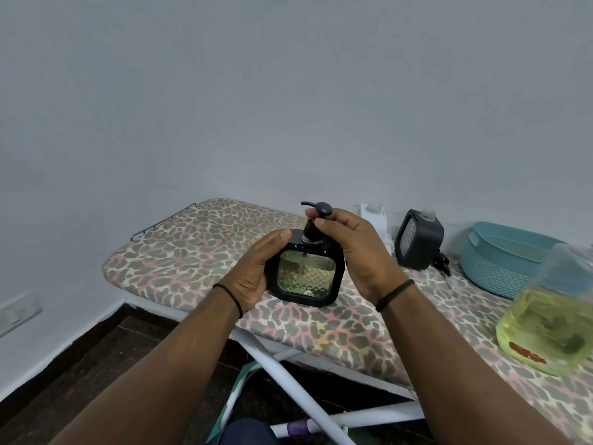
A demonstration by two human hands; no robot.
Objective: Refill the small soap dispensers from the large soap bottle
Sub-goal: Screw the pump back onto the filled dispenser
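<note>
Nearest on the right edge of the ironing board (199, 252) stands the large soap bottle (552, 329), blurred, holding yellow-green liquid to roughly half its height. The board serves as the work surface here, padded in a leopard-style print.

Toward the middle of the board, both hands work on one small soap dispenser (305, 274), a black square frame with a faceted clear window. The left hand (256, 271) wraps its side and steadies it, while the right hand (349, 248) pinches the collar of the black pump head (317, 216) at the neck. The window shows yellowish liquid nearly to its top, so this one looks filled, and my guess is the pump is being screwed back on, though unscrewing cannot be ruled out.

Farther back by the wall sits a second small dispenser (418, 239), pump off, neck open, and apparently without liquid, so it likely remains to be refilled. A white container (373, 218) stands beside it, and a teal plastic basket (500, 261) lies toward the right far corner.

The board rests on a white metal frame over a dark floor, against plain pale walls
</note>
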